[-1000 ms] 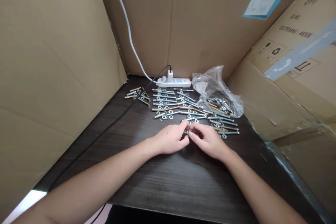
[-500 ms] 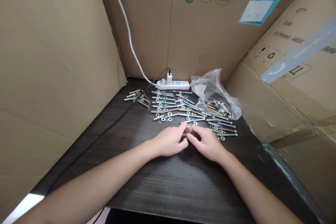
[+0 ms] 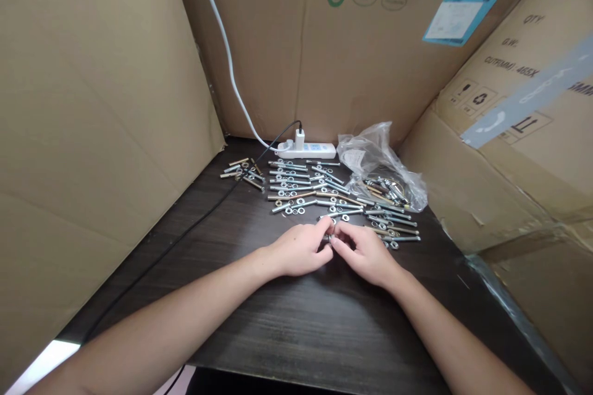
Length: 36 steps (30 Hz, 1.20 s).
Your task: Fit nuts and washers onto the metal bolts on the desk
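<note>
My left hand (image 3: 303,249) and my right hand (image 3: 364,252) meet fingertip to fingertip just above the dark table. Both are closed in a pinch around a small metal fastener (image 3: 328,238), mostly covered by the fingers, so its exact kind is unclear. Directly beyond the hands lie rows of long bolts (image 3: 291,188) with loose nuts (image 3: 345,218) and washers beside them. More bolts (image 3: 398,238) are laid out close to my right hand, some silver, some brass-coloured.
A smaller pile of metal sleeves (image 3: 243,170) lies at the back left. Behind the rows are a white power strip (image 3: 319,150) and a clear plastic bag (image 3: 370,154) with more hardware. A black cable (image 3: 185,228) crosses the left side. Cardboard boxes (image 3: 259,43) wall in the table.
Both hands stay in nearly the same place, with only a slight shift of the fingers around the small metal fastener. The whole view has shifted very slightly.
</note>
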### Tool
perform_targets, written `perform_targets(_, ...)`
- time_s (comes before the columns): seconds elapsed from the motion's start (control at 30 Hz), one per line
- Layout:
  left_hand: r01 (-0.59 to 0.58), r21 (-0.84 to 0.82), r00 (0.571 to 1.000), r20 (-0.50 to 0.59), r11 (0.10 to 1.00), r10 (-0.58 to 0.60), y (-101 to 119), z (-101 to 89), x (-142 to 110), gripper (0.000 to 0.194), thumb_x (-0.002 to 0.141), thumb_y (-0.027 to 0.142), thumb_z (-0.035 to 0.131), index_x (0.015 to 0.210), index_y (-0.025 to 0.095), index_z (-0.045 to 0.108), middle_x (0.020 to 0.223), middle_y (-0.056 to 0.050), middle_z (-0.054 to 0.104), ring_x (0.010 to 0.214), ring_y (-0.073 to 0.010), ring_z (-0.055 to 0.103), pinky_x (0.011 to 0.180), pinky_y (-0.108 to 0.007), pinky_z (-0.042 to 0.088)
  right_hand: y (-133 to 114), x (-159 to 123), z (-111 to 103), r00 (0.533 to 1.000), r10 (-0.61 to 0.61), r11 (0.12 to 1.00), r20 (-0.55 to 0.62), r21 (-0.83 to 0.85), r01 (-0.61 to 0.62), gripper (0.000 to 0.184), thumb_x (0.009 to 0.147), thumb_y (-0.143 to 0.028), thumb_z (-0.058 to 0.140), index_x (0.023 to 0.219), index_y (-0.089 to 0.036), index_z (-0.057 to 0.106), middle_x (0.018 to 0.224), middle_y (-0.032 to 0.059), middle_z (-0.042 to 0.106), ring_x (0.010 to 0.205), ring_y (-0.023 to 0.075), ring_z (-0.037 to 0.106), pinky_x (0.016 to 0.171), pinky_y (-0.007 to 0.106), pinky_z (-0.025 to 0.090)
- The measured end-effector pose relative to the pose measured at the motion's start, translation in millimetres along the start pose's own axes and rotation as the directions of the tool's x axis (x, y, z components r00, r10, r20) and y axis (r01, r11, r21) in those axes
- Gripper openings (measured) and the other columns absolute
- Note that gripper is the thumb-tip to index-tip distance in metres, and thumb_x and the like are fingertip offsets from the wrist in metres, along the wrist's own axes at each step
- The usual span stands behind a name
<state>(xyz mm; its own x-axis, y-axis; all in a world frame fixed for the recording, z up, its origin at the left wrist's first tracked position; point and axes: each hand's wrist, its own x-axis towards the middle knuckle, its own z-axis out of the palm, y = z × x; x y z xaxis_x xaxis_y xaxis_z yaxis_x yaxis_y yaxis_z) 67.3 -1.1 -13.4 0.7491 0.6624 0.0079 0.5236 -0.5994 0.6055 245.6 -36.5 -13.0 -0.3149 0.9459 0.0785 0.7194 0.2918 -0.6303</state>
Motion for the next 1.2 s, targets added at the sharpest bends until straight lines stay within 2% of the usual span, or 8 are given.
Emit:
perform_targets(0.2, 0.008, 0.029, 1.0, -0.007, 1.0, -0.008, 1, -0.1, 0, 0.019, 0.086, 0.029, 0.04, 0.103, 0.021, 0.039, 0.083, -0.002, 0.065, 0.07, -0.0205, 0.062, 0.06, -0.027, 0.04, 3, 1, 4, 0.998, -0.05, 0.997, 0.033, 0.062, 0.047, 0.031, 0.093, -0.031, 0.039, 0.067, -0.018, 0.053, 0.062, -0.0006, 0.058, 0.055, 0.0123, 0.049, 0.055, 0.024, 0.034)
perform_targets(0.37, 0.009, 0.043, 1.0, -0.007, 0.999, -0.009, 2, 0.4, 0, 0.02, 0.085, 0.028, 0.041, 0.104, 0.021, 0.04, 0.081, -0.002, 0.064, 0.068, -0.02, 0.061, 0.058, -0.026, 0.039, 6, 2, 7, 0.999, -0.014, 0.998, 0.04, 0.07, 0.011, 0.04, 0.095, -0.035, 0.036, 0.061, -0.018, 0.049, 0.054, -0.002, 0.052, 0.05, 0.0115, 0.045, 0.052, 0.023, 0.031)
perform_targets(0.57, 0.006, 0.007, 1.0, -0.007, 1.0, -0.006, 2, -0.6, -1, 0.017, 0.087, 0.029, 0.04, 0.102, 0.021, 0.04, 0.081, -0.001, 0.063, 0.067, -0.0188, 0.06, 0.058, -0.026, 0.04, 4, 1, 6, 0.998, -0.051, 0.994, 0.024, 0.095, 0.048, 0.031, 0.093, -0.035, 0.041, 0.074, -0.018, 0.058, 0.067, 0.0001, 0.061, 0.059, 0.0132, 0.051, 0.057, 0.024, 0.036)
perform_targets(0.67, 0.013, -0.015, 1.0, 0.002, 1.0, -0.013, 3, -1.6, -1, 0.017, 0.088, 0.031, 0.04, 0.102, 0.021, 0.04, 0.082, -0.001, 0.064, 0.069, -0.0182, 0.061, 0.06, -0.026, 0.041, 3, 1, 7, 0.999, -0.053, 0.995, 0.007, 0.081, 0.052, 0.028, 0.091, -0.034, 0.042, 0.073, -0.018, 0.057, 0.064, -0.0007, 0.058, 0.056, 0.0126, 0.048, 0.056, 0.024, 0.035)
perform_targets(0.83, 0.024, -0.021, 1.0, -0.01, 0.999, -0.024, 4, -3.4, -2, 0.019, 0.09, 0.031, 0.039, 0.106, 0.021, 0.042, 0.09, -0.003, 0.065, 0.075, -0.0191, 0.062, 0.065, -0.027, 0.043, 7, 0, 5, 0.992, -0.043, 0.997, -0.12, 0.065, 0.052, 0.029, 0.088, -0.032, 0.046, 0.062, -0.018, 0.049, 0.056, -0.0024, 0.049, 0.052, 0.0106, 0.042, 0.053, 0.024, 0.032)
perform_targets(1.0, 0.018, 0.075, 1.0, 0.007, 0.997, -0.019, 2, -3.5, 0, 0.019, 0.093, 0.03, 0.034, 0.095, 0.02, 0.05, 0.088, -0.004, 0.066, 0.08, -0.0202, 0.063, 0.069, -0.028, 0.043, 10, -1, -3, 0.938, 0.032, 0.997, -0.345, 0.07, -0.008, 0.028, 0.087, -0.036, 0.049, 0.065, -0.019, 0.052, 0.056, -0.0017, 0.049, 0.052, 0.0115, 0.043, 0.052, 0.024, 0.033)
perform_targets(1.2, 0.01, 0.098, 1.0, 0.007, 0.995, -0.011, -2, 1.7, 1, 0.026, 0.096, 0.036, 0.03, 0.101, 0.02, 0.05, 0.096, -0.006, 0.066, 0.084, -0.0229, 0.064, 0.071, -0.03, 0.045, 6, 0, 0, 0.943, 0.01, 0.992, -0.331, 0.125, 0.034, 0.02, 0.088, -0.038, 0.051, 0.083, -0.019, 0.057, 0.066, 0.0002, 0.056, 0.056, 0.0129, 0.048, 0.054, 0.025, 0.039)
